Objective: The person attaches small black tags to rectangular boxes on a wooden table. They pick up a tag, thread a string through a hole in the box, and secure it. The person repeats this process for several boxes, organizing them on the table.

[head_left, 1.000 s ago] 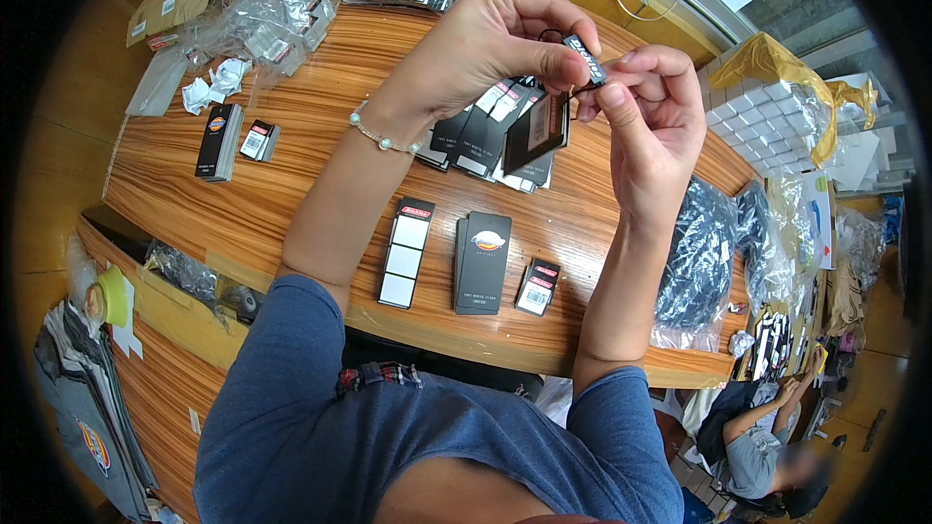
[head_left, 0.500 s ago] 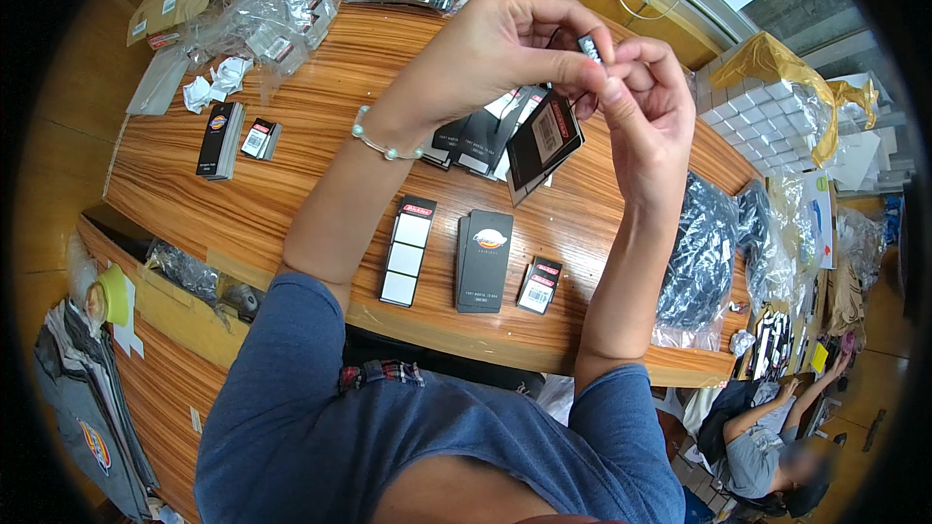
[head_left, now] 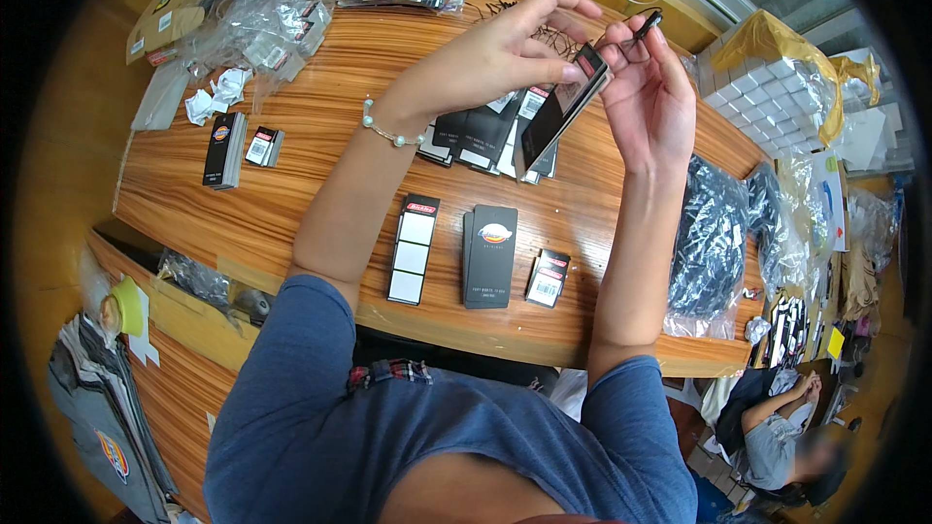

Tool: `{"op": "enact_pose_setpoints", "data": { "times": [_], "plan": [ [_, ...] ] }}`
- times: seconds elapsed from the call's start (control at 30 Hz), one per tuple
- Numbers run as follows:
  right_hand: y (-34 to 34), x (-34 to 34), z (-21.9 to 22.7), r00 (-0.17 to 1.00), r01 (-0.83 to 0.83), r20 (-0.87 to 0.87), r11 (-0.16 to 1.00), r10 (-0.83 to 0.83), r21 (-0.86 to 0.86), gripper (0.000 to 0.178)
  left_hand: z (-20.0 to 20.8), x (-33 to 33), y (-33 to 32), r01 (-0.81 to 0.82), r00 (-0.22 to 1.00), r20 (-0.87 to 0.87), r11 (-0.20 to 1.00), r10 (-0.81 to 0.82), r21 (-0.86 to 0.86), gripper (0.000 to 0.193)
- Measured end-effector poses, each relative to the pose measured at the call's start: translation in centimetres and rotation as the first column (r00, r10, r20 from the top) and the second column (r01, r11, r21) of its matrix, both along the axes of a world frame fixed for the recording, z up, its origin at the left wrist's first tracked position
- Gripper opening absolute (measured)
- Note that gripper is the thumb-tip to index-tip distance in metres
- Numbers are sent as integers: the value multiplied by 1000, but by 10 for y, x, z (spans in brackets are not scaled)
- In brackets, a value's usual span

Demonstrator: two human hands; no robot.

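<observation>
Tags [head_left: 554, 122] btwn L hand [head_left: 507, 56], grip unclear, & R hand [head_left: 649, 102], holding blk cord tab [head_left: 649, 24].

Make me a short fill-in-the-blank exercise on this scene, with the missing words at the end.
1. The bracelet is worn on the person's ____ wrist.
2. Beyond the dark tags, the small black piece is held up in the ____ hand.
3. The long strip lying on the table shows ____ white panels.
4. The wearer's shirt is ____ in colour.

Missing words: left; right; three; blue.
</observation>
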State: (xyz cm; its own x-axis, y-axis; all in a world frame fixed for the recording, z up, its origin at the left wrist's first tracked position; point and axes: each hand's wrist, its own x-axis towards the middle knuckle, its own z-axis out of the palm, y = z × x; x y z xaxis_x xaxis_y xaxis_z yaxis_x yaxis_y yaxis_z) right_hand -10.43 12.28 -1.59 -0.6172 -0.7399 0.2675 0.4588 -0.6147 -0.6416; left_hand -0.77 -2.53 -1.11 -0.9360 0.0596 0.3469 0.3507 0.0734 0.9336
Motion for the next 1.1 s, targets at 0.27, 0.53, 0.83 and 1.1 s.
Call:
{"op": "enact_pose_setpoints", "data": {
  "times": [0.27,0.53,0.83,1.1],
  "plan": [
    [-7,-14,-15,989,36,143,996,-25,-78,15,-14,-13,-5,46,994,93,998,-51,49,36],
    [-6,-10,-12,972,231,-42,973,-231,6,18,-14,-13,4,12,997,72,998,-17,69,36],
    [-1,-20,-11,881,464,-199,867,-429,185,26,-13,3,-44,-52,992,109,994,62,-93,32],
    [-73,-51,-8,910,344,-369,845,-191,410,24,-67,23,-83,-269,892,368,962,263,-36,34]
  ]
}}
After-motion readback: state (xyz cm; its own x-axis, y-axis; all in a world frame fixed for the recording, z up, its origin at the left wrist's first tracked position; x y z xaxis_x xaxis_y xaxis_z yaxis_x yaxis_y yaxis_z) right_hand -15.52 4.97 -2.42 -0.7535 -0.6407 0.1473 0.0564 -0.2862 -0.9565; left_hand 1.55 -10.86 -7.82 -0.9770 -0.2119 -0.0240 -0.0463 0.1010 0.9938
